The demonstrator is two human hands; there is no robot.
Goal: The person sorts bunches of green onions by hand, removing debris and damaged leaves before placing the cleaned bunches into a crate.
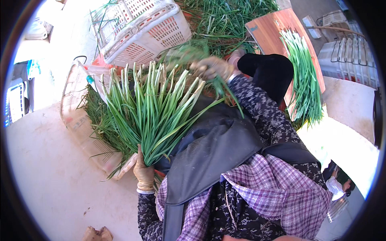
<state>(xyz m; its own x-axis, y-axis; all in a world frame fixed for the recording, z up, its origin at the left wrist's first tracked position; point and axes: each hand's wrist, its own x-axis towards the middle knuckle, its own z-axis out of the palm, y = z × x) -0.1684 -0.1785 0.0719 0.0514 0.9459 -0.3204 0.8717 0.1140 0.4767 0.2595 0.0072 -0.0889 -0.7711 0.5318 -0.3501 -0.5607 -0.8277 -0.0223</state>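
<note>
My left hand (144, 174), in a soiled glove, grips a thick bunch of garlic chives (147, 114) by the leafy end. The pale cut stems fan out upward, away from me. My gloved right hand (214, 67) is blurred, past the stem ends of the bunch. Loose green leaves (224, 89) stick out on both sides of that hand, so it appears closed around them. Below the bunch, a black apron (217, 141) covers my lap.
A white plastic crate (144, 33) stands ahead, beside a heap of chives (226, 21). More chives (301, 75) lie on a wooden board (271, 27) at right. A shallow plastic basket (81, 120) holds trimmings (102, 120) at left. Another person (334, 186) is far right.
</note>
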